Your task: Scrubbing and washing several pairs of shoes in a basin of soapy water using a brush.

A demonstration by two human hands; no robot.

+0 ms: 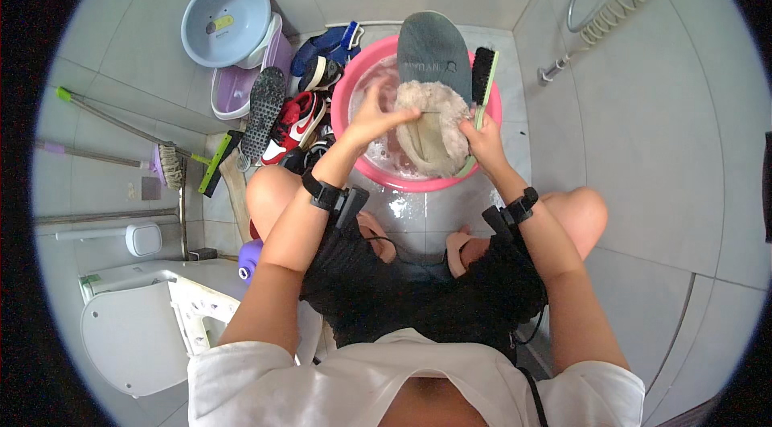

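Note:
A fluffy slipper point(433, 91) with a beige inside and a flat dark grey sole point(434, 53) is held up over a pink basin point(354, 166) of foamy water. My right hand point(484, 144) closes on the slipper's right edge and also grips a green-handled scrub brush point(484, 77), its black bristles pointing up beside the sole. On the other side is my left hand point(371, 117), fingers apart and thumb reaching to the fur; its fingertips look slightly blurred.
Left of the basin lie a red, white and black sneaker point(296, 125), a dark sole point(264, 109) and blue slippers point(323, 51). Stacked tubs, including a blue basin point(227, 21), stand behind them. A mop point(167, 163) leans left; a coiled shower hose point(627, 7) hangs right.

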